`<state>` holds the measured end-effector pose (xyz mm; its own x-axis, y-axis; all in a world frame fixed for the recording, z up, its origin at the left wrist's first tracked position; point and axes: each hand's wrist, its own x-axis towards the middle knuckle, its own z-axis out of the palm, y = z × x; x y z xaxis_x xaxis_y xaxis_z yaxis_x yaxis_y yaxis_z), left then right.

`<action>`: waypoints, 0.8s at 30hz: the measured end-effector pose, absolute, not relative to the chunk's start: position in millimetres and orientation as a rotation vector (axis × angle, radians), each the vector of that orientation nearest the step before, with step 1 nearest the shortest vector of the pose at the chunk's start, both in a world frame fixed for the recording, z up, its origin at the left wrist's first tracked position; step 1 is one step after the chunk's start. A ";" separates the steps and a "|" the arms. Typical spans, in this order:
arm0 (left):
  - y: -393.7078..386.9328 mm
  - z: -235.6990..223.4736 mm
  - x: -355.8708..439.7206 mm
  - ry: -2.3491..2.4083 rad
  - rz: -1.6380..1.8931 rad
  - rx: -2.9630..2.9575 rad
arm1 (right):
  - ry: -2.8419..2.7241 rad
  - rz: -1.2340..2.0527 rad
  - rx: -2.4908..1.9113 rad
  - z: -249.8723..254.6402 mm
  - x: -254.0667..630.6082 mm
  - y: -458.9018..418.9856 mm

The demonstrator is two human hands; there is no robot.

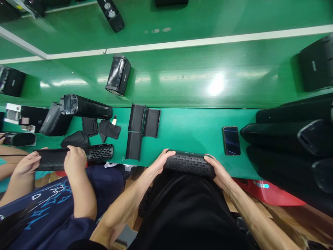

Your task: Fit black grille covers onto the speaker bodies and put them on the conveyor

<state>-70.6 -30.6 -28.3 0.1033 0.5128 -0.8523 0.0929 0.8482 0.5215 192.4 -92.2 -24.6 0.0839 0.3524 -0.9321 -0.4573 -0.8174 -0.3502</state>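
Between my two hands I hold a black speaker grille with rows of slots (191,164), level at the bench's front edge over my lap. My left hand (163,160) closes on its left end, thumb on top. At the right end my right hand (217,168) grips it the same way. The undersides of my fingers are hidden. On the bench ahead and to the left lie three black rectangular panels, one of them nearest my left hand (134,146). A smartphone (231,140) rests to the right, apart from my right hand.
Long black speaker bodies (283,133) are stacked at the right. A co-worker at the left holds a black panel (52,159). Near that person lie a long speaker (87,106) and black cloth pieces (109,130). One speaker (118,74) stands on the green surface beyond.
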 end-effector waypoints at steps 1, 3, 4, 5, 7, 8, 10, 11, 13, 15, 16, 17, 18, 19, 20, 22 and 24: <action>-30.8 -28.0 -72.5 1.423 0.327 0.509 | 0.058 1.785 -1.762 -21.7 193.9 -93.1; -31.1 -27.4 -77.3 1.365 0.299 0.504 | -0.072 1.786 -1.709 -16.5 197.9 -95.3; -31.1 -27.2 -80.0 1.351 0.306 0.537 | -0.158 1.786 -1.695 -14.6 200.3 -96.5; -31.1 -27.0 -82.7 1.337 0.311 0.581 | -0.254 1.782 -1.698 -13.3 202.5 -97.7; -30.8 -25.5 -87.1 1.297 0.304 0.676 | -0.439 1.748 -1.757 -12.1 206.3 -100.4; -30.6 -24.0 -88.5 1.277 0.297 0.720 | -0.520 1.720 -1.797 -11.9 207.4 -101.9; -30.9 -19.4 -89.7 1.255 0.285 0.809 | -0.647 1.666 -1.843 -11.5 208.0 -105.9; -31.8 -16.6 -89.4 1.257 0.287 0.849 | -0.682 1.639 -1.846 -11.3 207.5 -108.5; -35.4 -11.3 -87.6 1.277 0.313 0.893 | -0.718 1.588 -1.841 -11.2 205.4 -115.0; -40.9 -8.8 -85.0 1.297 0.351 0.892 | -0.715 1.541 -1.850 -12.0 202.5 -121.5; -43.7 -9.2 -83.6 1.304 0.370 0.886 | -0.696 1.523 -1.859 -13.0 201.1 -123.7; -46.1 -11.1 -82.2 1.311 0.384 0.877 | -0.665 1.521 -1.866 -14.4 199.8 -124.8; -47.7 -14.3 -80.9 1.323 0.387 0.866 | -0.614 1.537 -1.868 -16.2 198.8 -124.3; -48.4 -18.6 -79.6 1.343 0.377 0.848 | -0.535 1.571 -1.870 -18.3 198.0 -122.2; -47.9 -23.9 -78.5 1.369 0.350 0.820 | -0.429 1.623 -1.873 -20.5 197.6 -118.7; -43.9 -35.3 -77.0 1.420 0.275 0.740 | -0.194 1.739 -1.880 -24.4 197.8 -108.9; -37.9 -45.4 -76.7 1.435 0.217 0.656 | -0.029 1.814 -1.884 -26.9 199.2 -98.7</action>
